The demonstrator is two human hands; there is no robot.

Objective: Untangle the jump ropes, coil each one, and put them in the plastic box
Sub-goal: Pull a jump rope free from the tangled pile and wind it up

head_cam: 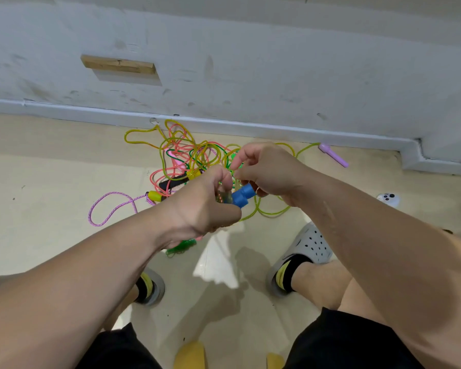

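While the tangle of jump ropes (189, 158) lies on the beige floor (64, 169) just beside the white baseboard (250, 126), the left hand (200, 206) holds two blue handles (241, 196) above it with fingers curled tightly round them. The right hand (266, 169) pinches a thin rope strand (253, 188) next to the handles between thumb and forefinger, its other fingers loosely bent. Both forearms reach forward and meet over the ropes; a purple handle (333, 155) lies apart at the right, a pink braided rope (109, 206) loops at the left, and a wooden block (119, 64) is on the scuffed white wall (250, 62).
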